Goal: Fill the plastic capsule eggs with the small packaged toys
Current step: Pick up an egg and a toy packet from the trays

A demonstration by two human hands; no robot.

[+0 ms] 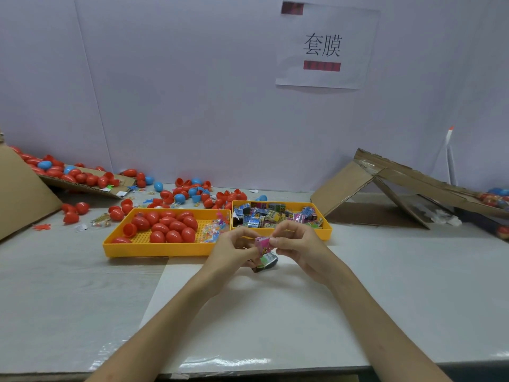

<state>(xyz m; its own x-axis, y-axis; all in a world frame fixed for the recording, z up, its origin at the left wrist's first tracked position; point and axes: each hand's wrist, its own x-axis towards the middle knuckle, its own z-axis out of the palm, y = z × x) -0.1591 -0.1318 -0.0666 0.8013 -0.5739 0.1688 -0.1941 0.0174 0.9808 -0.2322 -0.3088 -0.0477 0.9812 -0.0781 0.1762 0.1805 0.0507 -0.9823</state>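
Both hands meet above the white sheet, just in front of the two yellow trays. My right hand (296,244) pinches a small pink packaged toy (261,242). My left hand (234,248) holds a second, green and black packaged toy (266,260) that hangs below the pink one. The left yellow tray (154,248) carries several closed red capsule eggs (168,226) and a pile of small clear toy bags (212,231). The right yellow tray (326,230) is full of small boxed toys (272,215).
Loose red and blue egg halves (190,193) lie scattered behind the trays and on a cardboard flap (82,186) at the far left. Folded cardboard (385,188) leans at the right. A white sheet (248,312) covers the near table; the table's front edge runs along the bottom.
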